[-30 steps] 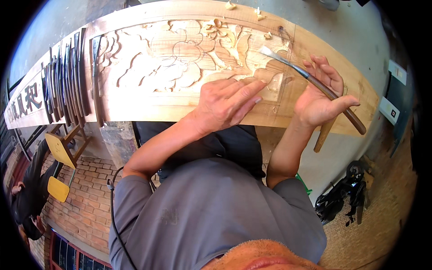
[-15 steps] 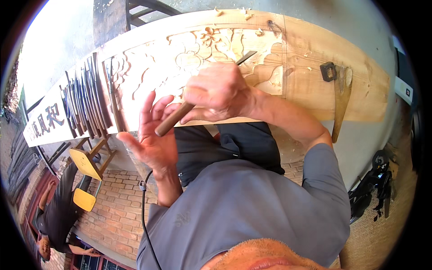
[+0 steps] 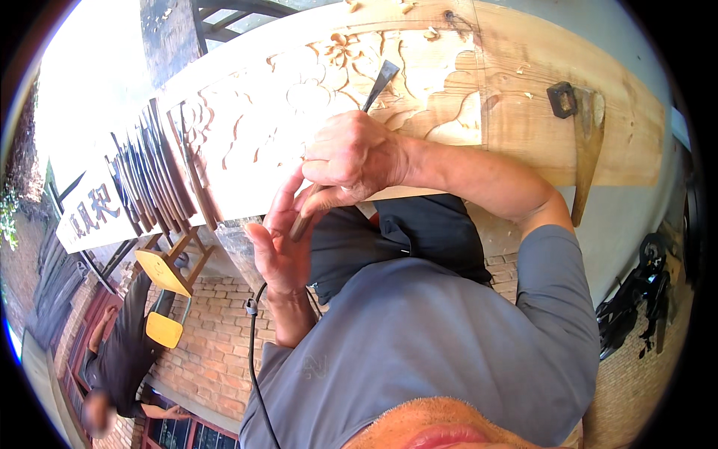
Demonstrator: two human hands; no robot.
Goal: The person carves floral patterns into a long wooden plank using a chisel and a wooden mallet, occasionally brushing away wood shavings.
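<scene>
My right hand (image 3: 351,153) is wrapped round a flat chisel (image 3: 383,81). Its widening steel blade points up and away over the carved wooden board (image 3: 441,127), while the brown handle slants back toward me. At the butt of that handle is my left hand (image 3: 284,239), palm turned up, thumb spread and fingers extended beside the handle; the right hand hides some of its fingertips. Flower and leaf shapes stand in relief on the pale board, among them a small flower (image 3: 340,49) beyond the blade.
A row of chisels (image 3: 153,172) lies on the board's left part. On the right rests a wooden mallet (image 3: 587,150) with a dark square head. Wood shavings (image 3: 431,34) dot the far side. A yellow chair (image 3: 161,273) and another person (image 3: 123,352) are at the lower left.
The chisel has swung more upright and turned, so its blade face shows. My left hand has come in to the right, closer around the handle's butt. The whole view has shifted slightly.
</scene>
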